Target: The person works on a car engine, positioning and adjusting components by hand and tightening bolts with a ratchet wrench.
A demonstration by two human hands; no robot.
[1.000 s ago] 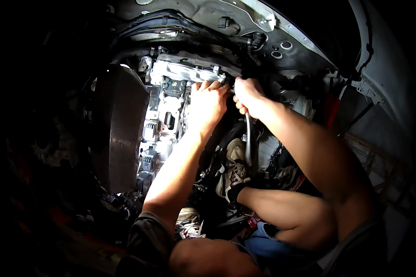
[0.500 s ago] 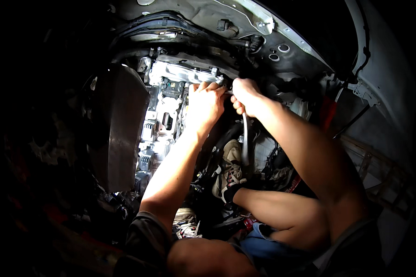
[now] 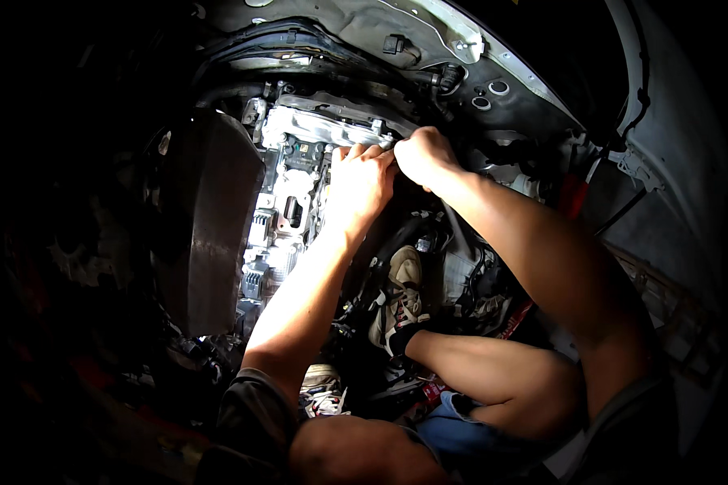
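Seen from above, deep in a dark vehicle bay. Left hand laid flat-ish against the bright metal assembly, fingers stretched upward and close together, tips touching the lower edge of the pale aluminium housing that runs across just above them. Cannot tell whether anything small is pinched under those tips; palm hides it. Right hand balled into a fist just beside the left, knuckles nearly touching the left fingertips, curled tight around something hidden inside the grip. Below that fist, a slim dark shaft dropping downward along the forearm; too dim to say whether it is a tool handle held by the fist or a part of the vehicle. Both hands meeting at the right end of the aluminium housing, directly under it.

Left of the left fingers, a column of silvery valve-like blocks and connectors, brightly lit, then a large dark curved cover well apart further left. Above both hands, grey bodywork with round holes and a black clip. Below the fingers, well apart, a worn light sneaker on a bent leg, with blue shorts near the lower edge. Right of the right fist, a red part against pale panelling.
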